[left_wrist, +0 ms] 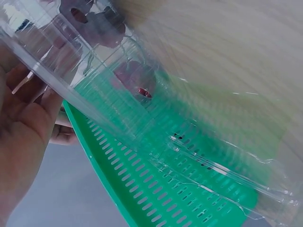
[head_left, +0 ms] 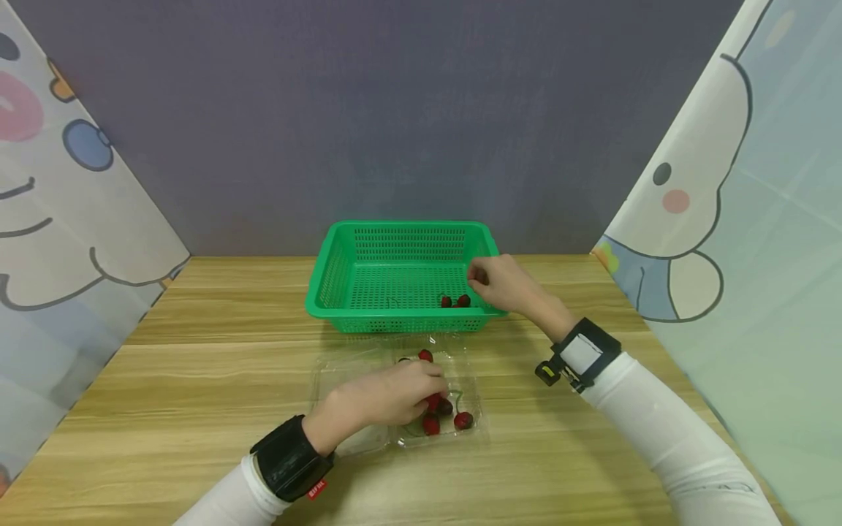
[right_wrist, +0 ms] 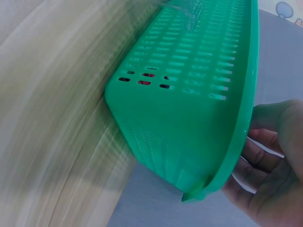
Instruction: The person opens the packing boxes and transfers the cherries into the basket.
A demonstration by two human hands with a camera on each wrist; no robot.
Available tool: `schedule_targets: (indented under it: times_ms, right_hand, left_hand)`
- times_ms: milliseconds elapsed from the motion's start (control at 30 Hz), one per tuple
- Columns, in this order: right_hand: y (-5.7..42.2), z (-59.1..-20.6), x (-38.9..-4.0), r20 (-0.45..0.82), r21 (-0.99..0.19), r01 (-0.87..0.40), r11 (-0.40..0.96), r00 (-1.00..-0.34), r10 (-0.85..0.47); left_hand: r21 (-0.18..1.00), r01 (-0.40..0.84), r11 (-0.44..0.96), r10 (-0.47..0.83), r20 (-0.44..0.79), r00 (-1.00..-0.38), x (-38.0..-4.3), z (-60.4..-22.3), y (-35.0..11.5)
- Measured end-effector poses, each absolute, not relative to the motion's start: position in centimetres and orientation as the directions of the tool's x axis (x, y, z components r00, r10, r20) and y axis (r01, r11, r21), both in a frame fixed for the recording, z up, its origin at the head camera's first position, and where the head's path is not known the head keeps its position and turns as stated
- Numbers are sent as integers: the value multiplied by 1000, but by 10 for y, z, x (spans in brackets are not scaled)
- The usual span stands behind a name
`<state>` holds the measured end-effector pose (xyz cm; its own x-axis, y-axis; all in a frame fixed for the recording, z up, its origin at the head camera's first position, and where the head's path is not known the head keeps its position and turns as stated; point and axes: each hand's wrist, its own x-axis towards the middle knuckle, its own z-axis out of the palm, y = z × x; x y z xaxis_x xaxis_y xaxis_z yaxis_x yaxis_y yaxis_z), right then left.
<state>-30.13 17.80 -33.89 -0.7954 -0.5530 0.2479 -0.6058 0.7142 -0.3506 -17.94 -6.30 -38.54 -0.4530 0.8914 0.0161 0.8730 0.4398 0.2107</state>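
Observation:
In the head view, my left hand point(head_left: 397, 391) reaches down into a clear plastic clamshell box point(head_left: 476, 398). Its thumb and fingers pinch at a red cherry point(head_left: 433, 402) there. Several more cherries lie around it, one a stemmed cherry point(head_left: 463, 420) at the right. My right hand point(head_left: 506, 283) hangs over the front right of a green basket point(head_left: 408, 313), fingers curled. The basket rim hides its fingertips in the right wrist view, so I cannot see whether anything is between them. Just below it, a few cherries point(head_left: 463, 300) lie in the basket's near right corner.
The box lies unfolded, its lid point(head_left: 358, 438) spread flat to the left, on a wooden table point(head_left: 217, 365). The basket stands behind it, near a grey backdrop point(head_left: 408, 124). Printed cartoon panels point(head_left: 697, 197) line both sides.

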Motion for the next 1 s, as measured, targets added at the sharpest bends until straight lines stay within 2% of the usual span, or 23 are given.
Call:
schedule_targets:
  times_ms: [333,667,1000]
  right_hand:
    - [175,-338,-295,248,-363,-614,701,-789,-563]
    - [173,-337,-287,284,-340,-670,660,-743,-607]
    - [172,-339,-278,363,-322,-714,622,-700,-615]
  left_hand:
    - [257,867,427,894,21,-447,-181,-377,-64]
    - [281,857,431,884,56,-463,-184,-370,-66]
    - [246,871,426,875,133,-466,-189,-361,-76]
